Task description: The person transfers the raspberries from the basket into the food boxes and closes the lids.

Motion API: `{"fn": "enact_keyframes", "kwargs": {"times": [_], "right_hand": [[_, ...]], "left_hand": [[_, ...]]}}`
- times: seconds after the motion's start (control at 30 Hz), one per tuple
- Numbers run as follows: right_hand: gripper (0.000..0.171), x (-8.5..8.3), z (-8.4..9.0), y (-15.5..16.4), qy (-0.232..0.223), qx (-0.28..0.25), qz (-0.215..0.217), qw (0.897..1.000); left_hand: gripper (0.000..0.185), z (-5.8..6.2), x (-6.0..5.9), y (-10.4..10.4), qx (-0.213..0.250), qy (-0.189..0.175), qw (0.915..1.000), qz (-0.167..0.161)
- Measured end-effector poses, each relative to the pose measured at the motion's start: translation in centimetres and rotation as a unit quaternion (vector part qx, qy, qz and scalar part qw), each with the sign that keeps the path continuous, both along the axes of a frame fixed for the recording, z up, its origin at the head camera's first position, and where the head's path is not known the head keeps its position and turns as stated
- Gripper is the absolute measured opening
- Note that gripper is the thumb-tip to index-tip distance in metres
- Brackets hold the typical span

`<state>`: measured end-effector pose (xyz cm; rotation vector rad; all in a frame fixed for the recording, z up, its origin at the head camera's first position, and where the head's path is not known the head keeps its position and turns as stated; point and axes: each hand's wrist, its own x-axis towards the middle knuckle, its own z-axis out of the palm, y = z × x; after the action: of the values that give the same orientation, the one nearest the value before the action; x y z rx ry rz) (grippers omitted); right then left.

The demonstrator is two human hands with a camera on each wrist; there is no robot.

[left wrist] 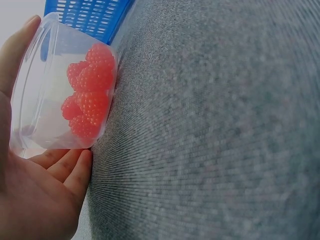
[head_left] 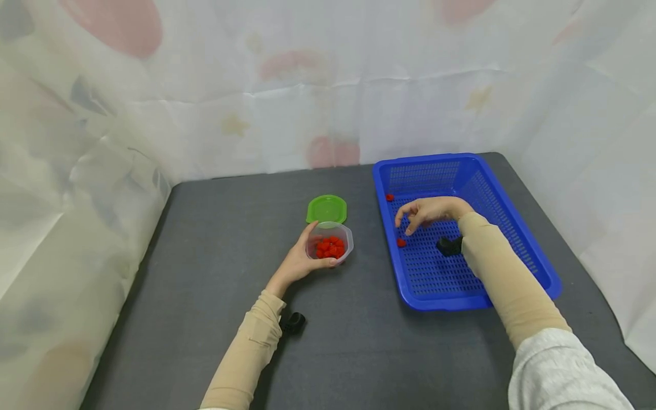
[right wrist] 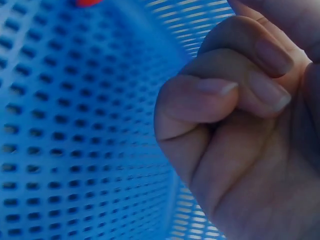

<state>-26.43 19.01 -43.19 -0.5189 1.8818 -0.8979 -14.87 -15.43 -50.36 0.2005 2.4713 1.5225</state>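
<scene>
My left hand grips a clear plastic container, thumb on the near side and fingers round the far side. Several red raspberries lie in the bottom of this container, which stands on the grey table in the left wrist view. Inside the blue basket, my right hand hovers with thumb and index finger parted. Its other fingers are curled in the right wrist view, and nothing shows in its grasp. One raspberry sits just below the thumb tip; another raspberry lies farther back along the basket's left wall.
A green lid lies on the grey table directly behind the container. The basket's raised rim stands to the container's right. Pale printed curtains hang behind the table and on both sides.
</scene>
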Motion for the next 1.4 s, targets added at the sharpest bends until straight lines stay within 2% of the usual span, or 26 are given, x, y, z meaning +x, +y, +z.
{"fn": "enact_keyframes", "kwargs": {"times": [0.17,0.3,0.53,0.97,1.03,1.1,1.2,1.27,1.33,1.4], "right_hand": [[0.037,0.0,-1.4,-0.1,-0.02,0.046,0.014,0.999],[0.038,0.1,-2.1,-0.2,-0.034,0.063,0.021,0.997],[0.039,-0.1,-2.8,-0.2,-0.019,0.077,0.019,0.997],[0.034,0.2,-3.2,-0.5,0.013,0.074,0.017,0.997],[0.034,0.2,-3.3,-0.6,0.019,0.078,0.025,0.996],[0.033,0.2,-3.4,-0.6,0.025,0.081,0.034,0.996],[0.03,0.2,-3.5,-0.7,0.025,0.084,0.037,0.995],[0.03,0.2,-3.4,-0.6,0.024,0.083,0.04,0.995],[0.029,0.3,-3.2,-0.5,0.021,0.086,0.04,0.995],[0.03,0.3,-3.1,-0.4,0.02,0.086,0.04,0.995]], "left_hand": [[0.106,0.0,0.1,0.0,-0.005,-0.002,1.0,0.001],[0.104,0.2,0.0,0.0,-0.002,0.0,1.0,-0.001],[0.104,0.3,0.0,-0.1,-0.001,-0.002,1.0,-0.002],[0.103,-0.2,-0.2,-0.1,0.005,-0.006,1.0,-0.005],[0.103,-0.1,-0.2,-0.1,0.007,-0.01,0.9999,-0.007],[0.102,0.9,0.2,0.1,0.007,-0.014,0.9998,-0.01],[0.102,1.0,0.3,0.1,0.006,-0.01,0.9999,-0.008],[0.103,0.8,0.3,0.1,0.003,-0.004,1.0,-0.004],[0.106,-0.2,0.0,0.0,0.002,0.001,1.0,0.001],[0.106,-0.1,-0.1,0.0,0.002,-0.001,1.0,0.002]]}}
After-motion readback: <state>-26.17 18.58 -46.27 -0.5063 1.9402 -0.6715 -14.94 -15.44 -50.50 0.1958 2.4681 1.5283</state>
